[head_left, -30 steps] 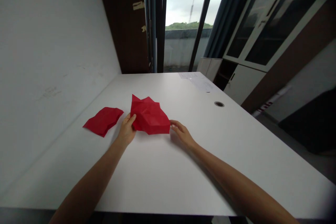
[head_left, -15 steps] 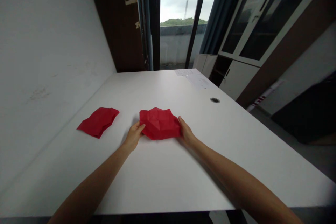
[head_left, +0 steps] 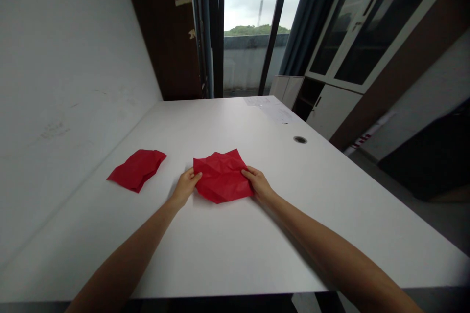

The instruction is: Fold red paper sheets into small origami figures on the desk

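Note:
A creased red sheet, thin like paper or non-woven cloth, is stretched between my two hands just over the white table. My left hand pinches its left edge, thumb on top and fingers beneath. At the right edge, my right hand grips the sheet with the thumb lying over it. The fingers under the sheet are partly hidden. A second red piece, folded and of similar material, lies on the table to the left, apart from both hands.
The white table meets a wall on the left. A round cable hole and papers are toward the far right. Cabinets stand beyond the right edge, and a window is behind.
The held sheet has tilted and spread flatter, its near edge coming closer to me. My right thumb has moved from the right edge onto the sheet's top. The other red piece has stayed put.

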Tool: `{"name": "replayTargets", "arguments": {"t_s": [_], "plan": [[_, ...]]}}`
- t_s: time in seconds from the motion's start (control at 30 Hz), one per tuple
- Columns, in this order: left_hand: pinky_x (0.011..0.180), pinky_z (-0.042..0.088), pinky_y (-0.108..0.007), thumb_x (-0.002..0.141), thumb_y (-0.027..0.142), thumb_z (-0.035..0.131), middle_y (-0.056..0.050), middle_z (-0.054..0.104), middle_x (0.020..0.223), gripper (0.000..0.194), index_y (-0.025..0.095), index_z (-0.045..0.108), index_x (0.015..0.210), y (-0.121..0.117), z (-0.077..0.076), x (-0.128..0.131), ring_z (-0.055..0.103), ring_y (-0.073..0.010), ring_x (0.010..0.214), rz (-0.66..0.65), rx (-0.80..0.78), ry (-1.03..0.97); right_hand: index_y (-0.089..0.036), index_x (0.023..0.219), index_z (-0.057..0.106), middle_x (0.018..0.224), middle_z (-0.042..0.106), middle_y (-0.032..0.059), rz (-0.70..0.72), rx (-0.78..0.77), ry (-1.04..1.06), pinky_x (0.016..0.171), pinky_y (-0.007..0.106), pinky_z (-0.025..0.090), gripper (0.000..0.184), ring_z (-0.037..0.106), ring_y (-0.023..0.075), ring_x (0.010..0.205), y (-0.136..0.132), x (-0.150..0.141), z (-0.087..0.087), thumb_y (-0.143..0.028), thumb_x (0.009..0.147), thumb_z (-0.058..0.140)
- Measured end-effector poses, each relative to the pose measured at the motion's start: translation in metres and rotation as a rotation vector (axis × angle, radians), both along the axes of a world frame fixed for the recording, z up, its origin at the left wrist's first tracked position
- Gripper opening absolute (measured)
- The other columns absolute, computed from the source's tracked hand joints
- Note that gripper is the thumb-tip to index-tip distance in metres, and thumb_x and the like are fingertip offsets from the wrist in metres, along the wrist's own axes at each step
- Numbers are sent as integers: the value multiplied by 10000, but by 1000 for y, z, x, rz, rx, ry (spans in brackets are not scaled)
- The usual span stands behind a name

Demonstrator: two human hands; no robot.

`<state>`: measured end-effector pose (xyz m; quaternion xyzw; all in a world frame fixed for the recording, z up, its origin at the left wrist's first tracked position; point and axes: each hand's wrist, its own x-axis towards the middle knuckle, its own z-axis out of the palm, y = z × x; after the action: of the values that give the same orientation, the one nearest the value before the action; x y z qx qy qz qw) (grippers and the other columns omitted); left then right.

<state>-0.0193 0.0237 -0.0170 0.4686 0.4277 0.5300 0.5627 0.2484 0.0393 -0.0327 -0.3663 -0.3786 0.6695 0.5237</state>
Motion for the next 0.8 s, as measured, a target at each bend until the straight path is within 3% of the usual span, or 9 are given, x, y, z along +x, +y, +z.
{"name": "replayTargets", "arguments": {"t_s": [0.27,0.4,0.57,0.7,0.8], "plan": [[889,491,-403,731,339,810,-142,703,1085,450,123,659,1096,-5,3,6,671,-267,954,-143,-100,-102,-212,1017,702,976,735,60,-78,-42,34,669,333,530,335,672,228,758,-1,3,7,-335,711,762],[814,476,-329,742,244,759,-99,711,1010,347,136,682,1062,-3,1,2,647,-219,893,-108,-82,-132,-212,975,695,936,725,40,-91,-23,71,656,305,501,302,648,209,740,1,5,7,-281,684,737],[683,419,-234,713,133,617,-16,644,762,107,160,673,800,0,-3,-4,562,-135,721,-97,-37,-95,-196,824,664,766,660,13,-25,46,67,603,263,434,144,577,166,662,4,8,3,-273,703,666],[683,421,-230,733,182,567,-24,629,789,126,163,671,800,1,-6,-7,558,-146,755,-77,-8,-77,-188,741,617,673,578,-2,-48,75,-7,559,263,385,202,504,149,604,3,5,2,-389,758,632],[766,460,-264,783,289,626,-57,663,908,192,152,692,901,0,-4,-4,599,-184,853,-32,1,-30,-192,754,581,658,547,-22,-20,130,-154,524,245,324,202,447,126,574,0,4,3,-372,758,672]]}}
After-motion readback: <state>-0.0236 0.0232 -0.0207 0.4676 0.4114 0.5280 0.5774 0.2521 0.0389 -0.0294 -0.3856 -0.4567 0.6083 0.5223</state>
